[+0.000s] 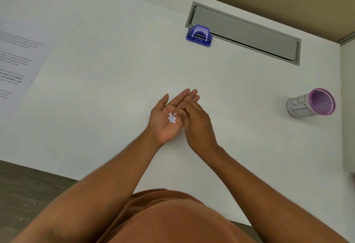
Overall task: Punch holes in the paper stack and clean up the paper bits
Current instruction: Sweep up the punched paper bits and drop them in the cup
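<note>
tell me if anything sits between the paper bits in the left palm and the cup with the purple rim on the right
Nothing visible on the table does. The paper bits lie in the open left hand; the right hand is right beside it, on the cup's side. Beyond it, only bare white table reaches the cup.

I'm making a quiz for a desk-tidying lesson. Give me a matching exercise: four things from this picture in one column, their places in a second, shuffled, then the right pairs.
Things:
1. paper bits
2. hole punch
3. printed sheets
4. cup

Places:
A. far left of the desk
B. in the palm of the open left hand
C. lying on its side at the right of the desk
D. beside the grey cable hatch

Pairs: 1-B, 2-D, 3-A, 4-C
</note>
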The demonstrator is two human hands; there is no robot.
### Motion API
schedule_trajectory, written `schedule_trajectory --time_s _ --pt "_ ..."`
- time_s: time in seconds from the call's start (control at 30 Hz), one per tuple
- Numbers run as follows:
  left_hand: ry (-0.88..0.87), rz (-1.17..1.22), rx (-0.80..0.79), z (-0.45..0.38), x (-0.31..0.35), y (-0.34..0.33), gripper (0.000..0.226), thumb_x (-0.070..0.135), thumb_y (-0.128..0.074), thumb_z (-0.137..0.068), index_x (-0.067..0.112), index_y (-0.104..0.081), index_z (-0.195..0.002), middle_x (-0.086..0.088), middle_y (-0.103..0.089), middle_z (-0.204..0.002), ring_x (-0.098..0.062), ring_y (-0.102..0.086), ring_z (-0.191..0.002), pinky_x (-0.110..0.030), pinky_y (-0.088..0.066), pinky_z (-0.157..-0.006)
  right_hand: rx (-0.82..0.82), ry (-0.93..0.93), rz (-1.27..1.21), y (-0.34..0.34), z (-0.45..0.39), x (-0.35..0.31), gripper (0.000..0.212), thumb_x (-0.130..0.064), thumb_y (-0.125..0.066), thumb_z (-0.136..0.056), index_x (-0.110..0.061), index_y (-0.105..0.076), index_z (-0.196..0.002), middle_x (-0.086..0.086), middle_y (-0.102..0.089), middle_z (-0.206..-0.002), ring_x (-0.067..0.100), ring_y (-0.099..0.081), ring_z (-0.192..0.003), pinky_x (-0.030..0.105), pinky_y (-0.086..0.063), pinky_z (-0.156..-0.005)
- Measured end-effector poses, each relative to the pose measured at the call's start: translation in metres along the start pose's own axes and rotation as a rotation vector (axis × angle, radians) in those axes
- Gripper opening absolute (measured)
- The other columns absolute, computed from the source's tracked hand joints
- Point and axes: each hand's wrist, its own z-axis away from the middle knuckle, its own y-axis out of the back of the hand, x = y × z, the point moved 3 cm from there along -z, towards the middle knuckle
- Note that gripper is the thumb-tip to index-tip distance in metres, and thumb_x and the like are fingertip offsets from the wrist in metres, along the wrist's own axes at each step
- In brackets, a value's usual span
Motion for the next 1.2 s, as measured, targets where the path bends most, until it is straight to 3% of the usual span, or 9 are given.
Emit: schedule_trajectory --time_s 0.07,0.2,0.4,0.47,0.53,0.7,0.83,0.97,1.2 --pt "0.021 -0.016 -0.014 -0.001 0.0 -0.003 0.061 0.04 -0.03 -0.114 -0.002 -0.057 -0.148 -0.021 -0.054 -0.159 -0.035 -0.055 -0.146 -0.036 -0.016 -0.134 0.032 -0.033 -0.034 0.006 -0.001 -0.002 0.016 -0.012 -0.057 -0.102 -0.016 -0.065 -0.089 -0.011 -0.058 -0.085 0.0 -0.055 -0.077 0.013 -0.041 -0.066" --pt "0.047 -0.033 -0.051 -0.002 -0.001 -0.012 0.062 0.042 -0.028 -0.114 -0.001 -0.055 -0.15 -0.02 -0.055 -0.159 -0.033 -0.056 -0.145 -0.047 -0.037 -0.124 0.118 -0.046 -0.108 0.016 0.002 -0.005 0.011 -0.004 -0.075 -0.089 -0.014 -0.07 -0.087 -0.005 -0.068 -0.083 0.002 -0.061 -0.078 0.008 -0.043 -0.067" --pt "0.07 -0.013 -0.093 -0.004 -0.003 -0.023 0.061 0.041 -0.028 -0.114 0.0 -0.056 -0.15 -0.02 -0.054 -0.159 -0.033 -0.057 -0.144 -0.048 -0.044 -0.119 0.174 -0.053 -0.179 0.028 0.006 -0.011 0.011 -0.012 -0.069 -0.096 -0.021 -0.075 -0.091 -0.005 -0.073 -0.085 0.007 -0.065 -0.081 0.011 -0.047 -0.068" --pt "0.064 -0.015 -0.104 -0.006 -0.006 -0.027 0.06 0.04 -0.029 -0.114 0.0 -0.058 -0.148 -0.021 -0.056 -0.158 -0.034 -0.058 -0.143 -0.049 -0.039 -0.122 0.195 -0.059 -0.217 0.035 0.009 -0.013 0.022 -0.014 -0.063 -0.1 -0.033 -0.072 -0.093 -0.009 -0.072 -0.084 0.006 -0.065 -0.08 0.009 -0.045 -0.066" --pt "0.051 -0.033 -0.1 -0.01 -0.01 -0.031 0.06 0.04 -0.03 -0.113 0.0 -0.062 -0.145 -0.022 -0.058 -0.156 -0.035 -0.06 -0.142 -0.05 -0.034 -0.127 0.219 -0.089 -0.265 0.042 0.012 -0.012 0.021 -0.015 -0.06 -0.103 -0.029 -0.071 -0.092 -0.014 -0.072 -0.084 0.006 -0.066 -0.08 0.01 -0.045 -0.066" --pt "-0.003 -0.093 -0.082 -0.021 -0.026 -0.049 0.06 0.04 -0.032 -0.113 0.0 -0.068 -0.138 -0.022 -0.063 -0.149 -0.035 -0.064 -0.137 -0.048 -0.038 -0.125 0.269 -0.16 -0.374 0.065 0.018 0.005 0.019 -0.017 -0.057 -0.105 -0.016 -0.075 -0.1 -0.003 -0.075 -0.089 0.02 -0.069 -0.081 0.047 -0.058 -0.076" --pt "-0.04 -0.092 -0.075 -0.034 -0.049 -0.073 0.06 0.04 -0.031 -0.113 0.0 -0.069 -0.136 -0.022 -0.066 -0.146 -0.035 -0.067 -0.133 -0.044 -0.047 -0.116 0.327 -0.165 -0.459 0.096 0.027 0.03 0.02 -0.018 -0.055 -0.106 -0.017 -0.075 -0.102 -0.003 -0.076 -0.089 0.022 -0.072 -0.085 0.053 -0.059 -0.08" --pt "-0.067 -0.076 -0.086 -0.056 -0.084 -0.104 0.06 0.04 -0.03 -0.114 -0.002 -0.064 -0.139 -0.023 -0.066 -0.145 -0.036 -0.068 -0.131 -0.044 -0.057 -0.109 0.392 -0.179 -0.511 0.14 0.036 0.069 0.021 -0.024 -0.055 -0.106 -0.021 -0.076 -0.105 -0.005 -0.078 -0.094 0.02 -0.074 -0.09 0.047 -0.062 -0.085" --pt "-0.094 -0.144 -0.068 -0.12 -0.165 -0.172 0.064 0.045 -0.028 -0.114 -0.003 -0.063 -0.139 -0.024 -0.067 -0.143 -0.038 -0.068 -0.13 -0.046 -0.052 -0.115 0.554 -0.223 -0.592 0.237 0.043 0.153 0.025 -0.023 -0.05 -0.109 -0.027 -0.075 -0.105 -0.008 -0.079 -0.098 0.017 -0.076 -0.099 0.035 -0.062 -0.091"
